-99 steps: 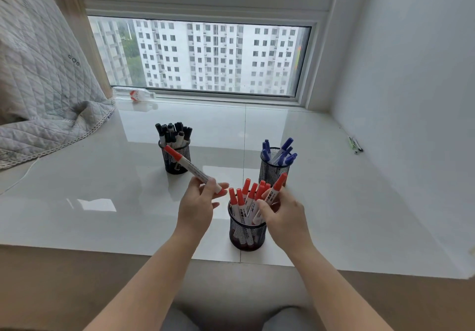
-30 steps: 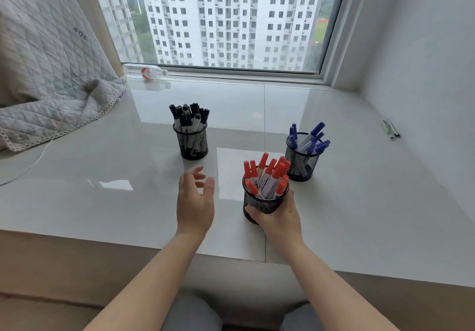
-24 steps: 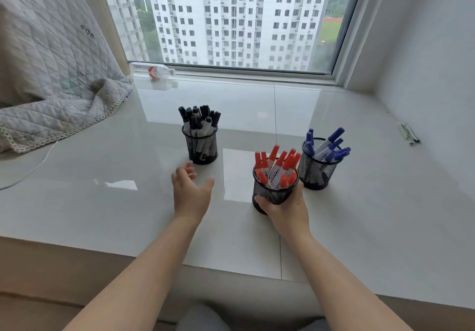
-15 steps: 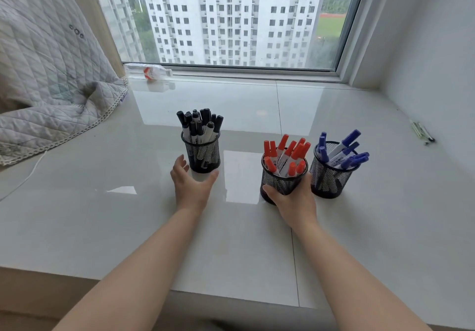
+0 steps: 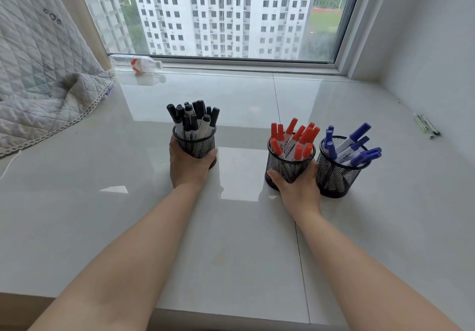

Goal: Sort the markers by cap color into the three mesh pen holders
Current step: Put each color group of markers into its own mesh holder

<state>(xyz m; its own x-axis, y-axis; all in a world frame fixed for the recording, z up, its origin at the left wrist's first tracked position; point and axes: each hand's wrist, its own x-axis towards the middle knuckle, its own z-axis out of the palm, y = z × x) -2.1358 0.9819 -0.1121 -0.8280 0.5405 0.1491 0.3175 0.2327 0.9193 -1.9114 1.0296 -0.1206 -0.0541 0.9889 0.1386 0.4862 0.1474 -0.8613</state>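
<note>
Three black mesh pen holders stand on the glossy white sill. The left holder (image 5: 199,145) is full of black-capped markers (image 5: 193,117), and my left hand (image 5: 189,167) grips it from the near side. The middle holder (image 5: 288,165) carries red-capped markers (image 5: 295,136); my right hand (image 5: 298,189) is wrapped round its base. Right beside it, almost touching, the third holder (image 5: 336,174) contains blue-capped markers (image 5: 353,145). No loose markers lie on the sill.
A quilted grey blanket (image 5: 38,78) covers the far left of the sill. A plastic bottle (image 5: 136,62) lies by the window frame. A small bundle of green items (image 5: 426,126) sits by the right wall. The sill's front edge (image 5: 231,316) is close to me.
My left hand dropped its red marker into the red holder, then reached forward and took hold of the black holder. My right hand slid the red holder away, next to the blue one.
</note>
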